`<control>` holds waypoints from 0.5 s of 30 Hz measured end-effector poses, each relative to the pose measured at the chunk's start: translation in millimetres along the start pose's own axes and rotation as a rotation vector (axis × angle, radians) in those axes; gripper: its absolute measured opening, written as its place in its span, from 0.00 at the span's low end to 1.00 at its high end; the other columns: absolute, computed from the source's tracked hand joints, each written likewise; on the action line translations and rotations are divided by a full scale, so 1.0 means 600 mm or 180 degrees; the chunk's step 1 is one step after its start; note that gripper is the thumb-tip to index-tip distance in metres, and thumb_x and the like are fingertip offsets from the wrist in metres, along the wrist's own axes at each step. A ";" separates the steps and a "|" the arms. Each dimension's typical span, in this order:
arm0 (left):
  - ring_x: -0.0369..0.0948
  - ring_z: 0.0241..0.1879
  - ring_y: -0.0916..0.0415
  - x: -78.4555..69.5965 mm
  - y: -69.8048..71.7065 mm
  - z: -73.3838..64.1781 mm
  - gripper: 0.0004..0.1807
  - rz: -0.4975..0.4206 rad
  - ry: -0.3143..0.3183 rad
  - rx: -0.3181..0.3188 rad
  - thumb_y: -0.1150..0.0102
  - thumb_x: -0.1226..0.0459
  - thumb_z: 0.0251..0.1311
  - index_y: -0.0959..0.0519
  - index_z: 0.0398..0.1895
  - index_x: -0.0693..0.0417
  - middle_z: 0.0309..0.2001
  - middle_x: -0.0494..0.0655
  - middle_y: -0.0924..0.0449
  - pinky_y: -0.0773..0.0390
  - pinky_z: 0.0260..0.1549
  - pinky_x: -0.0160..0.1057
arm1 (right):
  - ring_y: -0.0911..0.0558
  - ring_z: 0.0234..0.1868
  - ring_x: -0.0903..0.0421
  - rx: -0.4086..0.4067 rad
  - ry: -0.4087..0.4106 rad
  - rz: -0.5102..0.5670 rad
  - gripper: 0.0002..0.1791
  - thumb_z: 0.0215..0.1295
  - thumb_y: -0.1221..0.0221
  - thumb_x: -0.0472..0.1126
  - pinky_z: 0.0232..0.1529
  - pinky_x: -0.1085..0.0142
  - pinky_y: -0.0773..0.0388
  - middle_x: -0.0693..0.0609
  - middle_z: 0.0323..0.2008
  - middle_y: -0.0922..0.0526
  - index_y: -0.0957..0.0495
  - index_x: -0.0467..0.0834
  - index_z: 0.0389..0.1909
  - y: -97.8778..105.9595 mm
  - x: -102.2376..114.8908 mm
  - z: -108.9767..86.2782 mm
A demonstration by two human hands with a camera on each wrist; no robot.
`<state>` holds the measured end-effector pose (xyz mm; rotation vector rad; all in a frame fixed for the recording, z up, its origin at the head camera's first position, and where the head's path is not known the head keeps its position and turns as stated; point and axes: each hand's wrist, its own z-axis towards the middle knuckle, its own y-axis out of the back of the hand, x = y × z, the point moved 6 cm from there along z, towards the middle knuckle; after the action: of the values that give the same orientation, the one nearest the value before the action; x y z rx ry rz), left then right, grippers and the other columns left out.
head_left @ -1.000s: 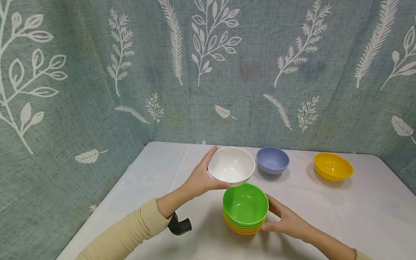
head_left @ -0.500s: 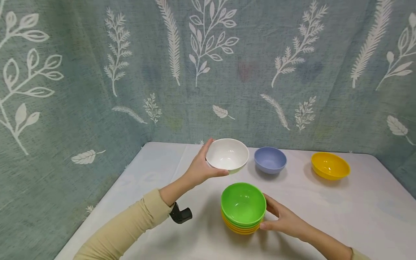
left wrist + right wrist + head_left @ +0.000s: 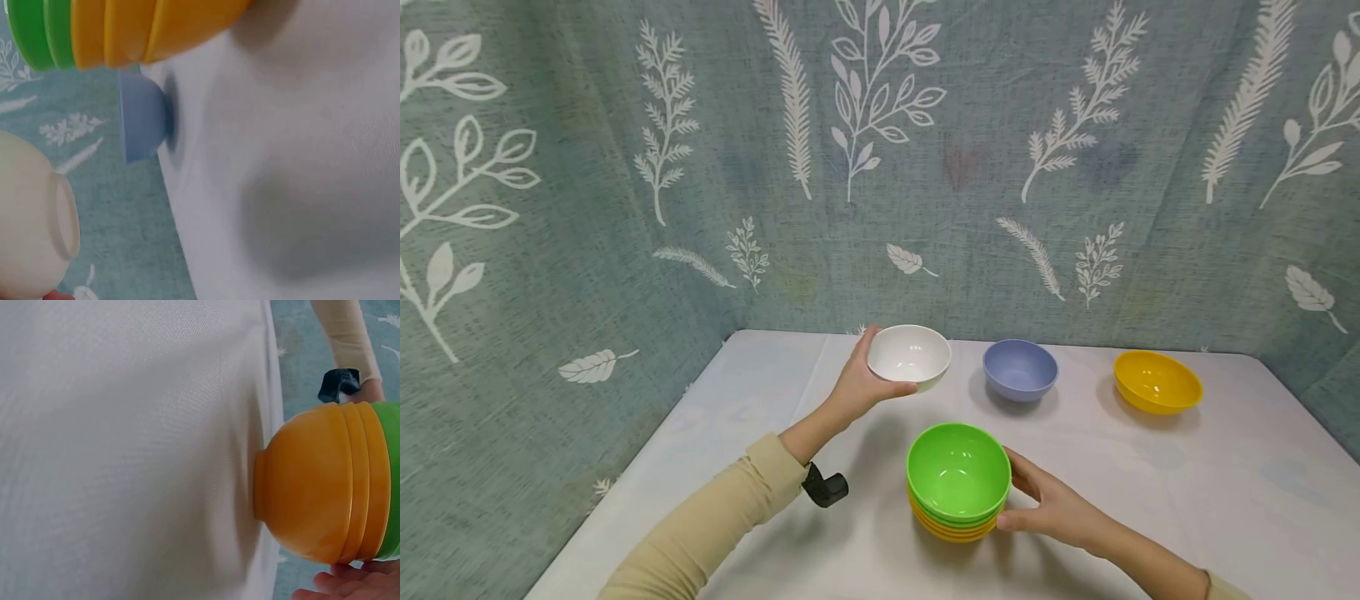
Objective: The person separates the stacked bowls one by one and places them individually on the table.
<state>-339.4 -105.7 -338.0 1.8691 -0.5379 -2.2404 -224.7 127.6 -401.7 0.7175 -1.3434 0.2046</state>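
My left hand (image 3: 856, 390) grips a white bowl (image 3: 910, 354) by its left side, thumb in front and fingers behind. In the left wrist view the bowl's base ring (image 3: 65, 215) shows, raised off the table. A stack of bowls (image 3: 958, 475) stands on the table nearer to me, green ones above orange-yellow ones (image 3: 312, 487). Around the right side of this stack my right hand (image 3: 1060, 510) holds on, its thumb at the front and its fingers partly hidden behind. The right wrist view shows fingers (image 3: 350, 584) against the orange bowls.
A blue bowl (image 3: 1020, 371) sits at the back, right of the white one. Farther right is a yellow bowl (image 3: 1157, 383). Behind the white-covered table (image 3: 1150, 475) hangs a leaf-patterned curtain (image 3: 970, 275). A black wrist mount (image 3: 826, 487) juts from my left sleeve.
My left hand has carried the white bowl from above the stack leftward and away from me, so it now sits apart from the green bowls. My right hand has stayed at the stack.
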 end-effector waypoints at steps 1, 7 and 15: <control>0.51 0.63 0.42 0.005 0.001 0.003 0.61 0.0003 0.0006 -0.0026 0.26 0.59 0.38 0.59 0.72 0.49 0.70 0.51 0.52 0.30 0.53 0.50 | 0.45 0.65 0.32 -0.0003 -0.0015 0.0004 0.46 0.57 0.38 0.43 0.60 0.38 0.46 0.34 0.68 0.50 0.55 0.34 0.69 0.000 0.000 0.000; 0.51 0.64 0.43 0.030 0.000 0.017 0.62 -0.0009 0.0079 -0.0120 0.25 0.58 0.37 0.59 0.72 0.49 0.70 0.51 0.51 0.31 0.54 0.51 | 0.46 0.66 0.32 -0.0012 -0.0103 0.0020 0.47 0.57 0.38 0.44 0.61 0.40 0.46 0.35 0.69 0.51 0.55 0.34 0.69 0.000 -0.003 0.000; 0.53 0.64 0.45 0.060 -0.003 0.034 0.64 0.0119 0.0207 -0.0240 0.25 0.55 0.36 0.60 0.72 0.49 0.70 0.53 0.53 0.34 0.56 0.53 | 0.47 0.66 0.32 0.0002 -0.0149 0.0030 0.47 0.57 0.38 0.45 0.61 0.39 0.47 0.34 0.69 0.52 0.55 0.34 0.69 0.001 -0.003 -0.001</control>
<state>-366.5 -113.8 -368.5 1.8718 -0.4675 -2.1375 -225.2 129.0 -403.3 0.7204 -1.3914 0.1970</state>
